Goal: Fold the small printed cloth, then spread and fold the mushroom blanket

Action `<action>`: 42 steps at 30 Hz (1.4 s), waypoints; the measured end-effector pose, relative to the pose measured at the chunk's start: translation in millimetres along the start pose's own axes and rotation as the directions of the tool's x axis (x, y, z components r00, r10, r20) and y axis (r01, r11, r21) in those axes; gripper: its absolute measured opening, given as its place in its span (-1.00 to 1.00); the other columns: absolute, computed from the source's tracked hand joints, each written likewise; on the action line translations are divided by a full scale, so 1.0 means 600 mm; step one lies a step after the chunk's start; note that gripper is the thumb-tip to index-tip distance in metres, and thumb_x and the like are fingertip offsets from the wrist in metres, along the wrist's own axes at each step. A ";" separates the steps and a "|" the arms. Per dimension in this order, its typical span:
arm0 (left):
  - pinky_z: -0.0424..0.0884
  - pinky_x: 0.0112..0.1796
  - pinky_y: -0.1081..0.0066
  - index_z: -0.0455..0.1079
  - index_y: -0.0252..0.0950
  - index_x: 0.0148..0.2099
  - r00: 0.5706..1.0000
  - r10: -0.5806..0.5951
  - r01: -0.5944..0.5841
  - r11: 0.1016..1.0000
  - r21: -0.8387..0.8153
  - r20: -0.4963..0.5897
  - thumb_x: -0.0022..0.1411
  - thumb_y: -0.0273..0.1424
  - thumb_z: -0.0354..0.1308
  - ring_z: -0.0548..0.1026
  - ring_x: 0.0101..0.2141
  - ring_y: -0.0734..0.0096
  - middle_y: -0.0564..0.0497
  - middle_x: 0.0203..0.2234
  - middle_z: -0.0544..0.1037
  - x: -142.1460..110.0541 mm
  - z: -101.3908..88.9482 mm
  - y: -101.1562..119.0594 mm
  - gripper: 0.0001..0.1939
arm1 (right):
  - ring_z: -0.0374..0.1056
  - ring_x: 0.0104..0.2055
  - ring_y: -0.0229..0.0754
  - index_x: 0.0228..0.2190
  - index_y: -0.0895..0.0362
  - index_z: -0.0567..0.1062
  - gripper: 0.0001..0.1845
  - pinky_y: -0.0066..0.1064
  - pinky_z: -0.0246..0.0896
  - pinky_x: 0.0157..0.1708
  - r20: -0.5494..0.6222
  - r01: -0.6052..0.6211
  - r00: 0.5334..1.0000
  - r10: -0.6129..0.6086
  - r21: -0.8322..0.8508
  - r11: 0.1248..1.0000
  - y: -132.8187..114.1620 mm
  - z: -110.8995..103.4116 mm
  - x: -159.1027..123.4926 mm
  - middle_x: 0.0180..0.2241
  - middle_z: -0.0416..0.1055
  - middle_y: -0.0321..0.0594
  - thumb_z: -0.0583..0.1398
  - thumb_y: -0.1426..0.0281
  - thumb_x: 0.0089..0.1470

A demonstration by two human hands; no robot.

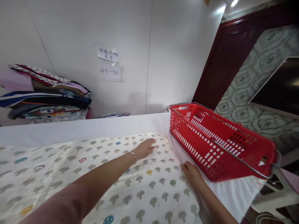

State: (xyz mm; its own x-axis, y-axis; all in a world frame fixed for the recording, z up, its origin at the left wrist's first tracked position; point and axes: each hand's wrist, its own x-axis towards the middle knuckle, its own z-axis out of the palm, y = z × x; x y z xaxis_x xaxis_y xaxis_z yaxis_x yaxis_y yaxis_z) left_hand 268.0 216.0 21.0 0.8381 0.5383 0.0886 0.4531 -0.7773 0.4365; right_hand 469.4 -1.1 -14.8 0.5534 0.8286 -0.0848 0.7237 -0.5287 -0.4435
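A cream muslin blanket (130,183) printed with grey and coloured mushrooms is spread out on the table, with a rounded far right corner. My left hand (144,149), wearing a bracelet at the wrist, lies palm down on the blanket near that corner, its fingers stretched out. At the blanket's right edge is my right hand (191,174), fingers bent in and closed on the border. Just beyond it stands a red plastic basket (191,137) with metal handles. I see nothing inside the part of the basket that shows.
White cloth (140,123) covers the table. A tall stack of folded textiles (51,99) sits at the back left against the grey wall panel. Two paper notes (112,73) are stuck there, the lower reading 45-50. A dark red door frame (219,56) and pale plastic stool (275,196) are on the right.
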 end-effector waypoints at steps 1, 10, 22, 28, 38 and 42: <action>0.15 0.11 0.31 0.27 -0.28 0.09 1.000 0.012 -0.012 1.000 -0.012 0.011 0.25 -0.31 -0.10 0.19 0.14 0.27 -0.07 0.16 0.23 -0.029 -0.006 -0.007 -0.61 | 0.36 -0.35 -0.22 -0.47 0.12 0.36 -0.74 -0.47 0.08 -0.37 0.016 -0.009 1.000 0.010 -0.039 0.999 -0.007 -0.006 0.000 -0.43 0.46 -0.20 -0.02 0.29 0.14; 0.33 0.01 0.24 0.38 -0.11 -0.03 0.993 -0.033 0.035 0.999 0.021 -0.111 0.26 -0.23 -0.10 0.34 0.03 0.31 0.05 0.08 0.34 -0.273 -0.002 -0.028 -0.68 | 0.37 -0.26 -0.23 -0.35 0.18 0.46 -0.75 -0.50 0.11 -0.30 -0.098 0.090 0.988 -0.119 -0.259 0.962 -0.101 -0.024 0.067 -0.29 0.46 -0.11 0.02 0.36 0.14; 0.45 -0.10 0.34 0.42 -0.01 -0.07 0.941 0.036 0.034 0.980 0.198 -0.336 0.17 -0.18 0.05 0.43 -0.04 0.30 0.13 0.00 0.43 -0.422 0.019 -0.050 -0.72 | 0.34 -0.10 -0.11 -0.16 0.22 0.40 -0.73 -0.40 0.18 -0.21 -0.157 -0.025 0.987 -0.032 -0.353 0.935 -0.129 0.022 0.140 -0.15 0.40 0.04 0.07 0.38 0.12; 0.48 -0.14 0.34 0.44 -0.02 -0.10 0.923 0.063 0.022 0.976 0.216 -0.381 0.17 -0.17 0.04 0.45 -0.07 0.29 0.12 -0.02 0.44 -0.425 0.029 -0.052 -0.72 | 0.38 -0.17 -0.11 -0.22 0.23 0.45 -0.75 -0.41 0.20 -0.25 -0.151 -0.022 0.988 -0.034 -0.354 0.935 -0.123 0.025 0.144 -0.23 0.45 0.00 0.05 0.38 0.14; 0.45 -0.09 0.32 0.40 -0.03 -0.06 0.897 0.104 0.003 0.970 0.242 -0.429 0.16 -0.16 0.04 0.42 -0.03 0.31 0.11 0.03 0.40 -0.439 0.062 -0.090 -0.69 | 0.37 -0.16 -0.03 -0.16 0.38 0.41 -0.69 -0.34 0.21 -0.25 -0.199 -0.097 0.980 0.028 -0.346 0.933 -0.116 0.025 0.161 -0.19 0.41 0.19 -0.02 0.54 0.12; 0.42 -0.05 0.33 0.42 -0.06 -0.07 0.899 0.047 0.045 0.979 0.198 -0.436 0.14 -0.14 0.07 0.40 -0.01 0.29 0.09 0.04 0.40 -0.451 0.072 -0.099 -0.68 | 0.35 -0.14 -0.04 -0.15 0.33 0.40 -0.69 -0.33 0.20 -0.21 -0.194 -0.081 0.981 0.015 -0.342 0.936 -0.124 0.027 0.161 -0.18 0.41 0.16 0.01 0.41 0.15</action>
State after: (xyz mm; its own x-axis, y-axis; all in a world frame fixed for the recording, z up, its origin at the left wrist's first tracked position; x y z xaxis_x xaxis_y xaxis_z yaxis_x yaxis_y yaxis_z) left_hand 27.6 102.8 -67.4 0.6417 0.5894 0.4906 0.5418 -0.8012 0.2539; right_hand 462.5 121.0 -4.6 0.6332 0.7696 0.0831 0.7735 -0.6253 -0.1035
